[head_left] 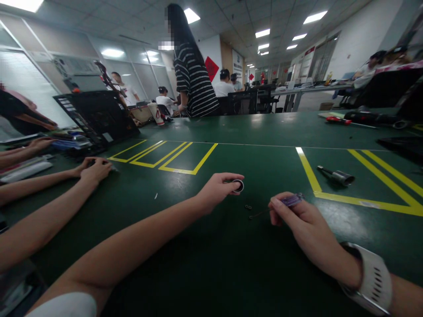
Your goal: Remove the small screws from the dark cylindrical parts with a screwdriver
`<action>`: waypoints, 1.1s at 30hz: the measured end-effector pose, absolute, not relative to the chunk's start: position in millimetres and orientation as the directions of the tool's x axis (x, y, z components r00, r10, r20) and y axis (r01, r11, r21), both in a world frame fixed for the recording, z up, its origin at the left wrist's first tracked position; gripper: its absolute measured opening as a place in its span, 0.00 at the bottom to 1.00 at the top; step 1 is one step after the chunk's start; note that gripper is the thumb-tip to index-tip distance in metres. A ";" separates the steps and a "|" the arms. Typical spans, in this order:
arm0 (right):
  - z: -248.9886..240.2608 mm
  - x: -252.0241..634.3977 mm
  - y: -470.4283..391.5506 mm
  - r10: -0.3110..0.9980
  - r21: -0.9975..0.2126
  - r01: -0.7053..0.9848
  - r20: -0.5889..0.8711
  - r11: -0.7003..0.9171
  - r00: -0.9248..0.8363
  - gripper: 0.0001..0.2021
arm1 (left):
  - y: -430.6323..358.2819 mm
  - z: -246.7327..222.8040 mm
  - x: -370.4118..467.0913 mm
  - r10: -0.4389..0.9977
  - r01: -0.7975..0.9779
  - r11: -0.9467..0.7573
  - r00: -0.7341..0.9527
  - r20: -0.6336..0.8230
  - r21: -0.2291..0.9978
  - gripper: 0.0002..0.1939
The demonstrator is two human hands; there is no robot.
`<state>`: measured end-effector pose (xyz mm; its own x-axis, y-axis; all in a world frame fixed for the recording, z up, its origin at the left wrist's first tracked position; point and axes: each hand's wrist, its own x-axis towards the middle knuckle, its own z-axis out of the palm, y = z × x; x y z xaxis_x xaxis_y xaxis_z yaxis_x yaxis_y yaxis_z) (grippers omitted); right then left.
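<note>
My left hand [220,188] is closed on a small round piece [238,186] with a pale rim and a dark opening, held between thumb and fingers above the green table [185,268]. In my right hand [297,215] is a thin screwdriver [292,200] with a purple see-through handle, its shaft slanting down to the left. The tip meets a tiny dark ring [250,217], perhaps a nut, on the tabletop. Two similar small rings [247,207] lie just behind it. Fingers hide part of both held things.
A metal tool with a cup-shaped end [342,177] lies inside yellow tape [307,171] at right. Farther back is a red-handled screwdriver [339,120]. At left, other people's hands [95,169] work beside a black open-frame case [102,116]. A person in a striped shirt [194,79] stands beyond the table.
</note>
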<state>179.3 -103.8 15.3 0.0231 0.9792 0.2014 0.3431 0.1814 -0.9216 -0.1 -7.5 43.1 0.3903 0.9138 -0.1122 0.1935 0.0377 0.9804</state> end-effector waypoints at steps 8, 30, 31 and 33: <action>13.1 180.5 -102.1 0.974 -0.877 0.448 0.220 0.173 0.056 0.17 | -14.6 29.6 3.3 0.922 -0.158 0.223 0.356 -0.156 0.962 0.14; 9.9 171.9 -112.2 0.855 -0.667 0.571 0.503 0.479 -0.130 0.08 | -16.5 3.9 4.2 0.925 -0.163 0.036 0.380 0.029 0.986 0.19; 9.3 172.0 -112.3 0.856 -0.664 0.573 0.498 0.480 -0.141 0.09 | -17.2 4.5 4.4 0.924 -0.166 0.034 0.380 0.032 0.986 0.19; 8.6 172.2 -112.4 0.855 -0.656 0.576 0.491 0.488 -0.164 0.09 | -18.2 5.4 4.7 0.923 -0.169 0.032 0.383 0.036 0.985 0.18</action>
<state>172.2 -112.4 8.6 -0.1644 0.8553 0.4914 0.5761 0.4876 -0.6560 4.7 -18.2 5.4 0.3827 0.9232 0.0361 -0.1692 0.0316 0.9851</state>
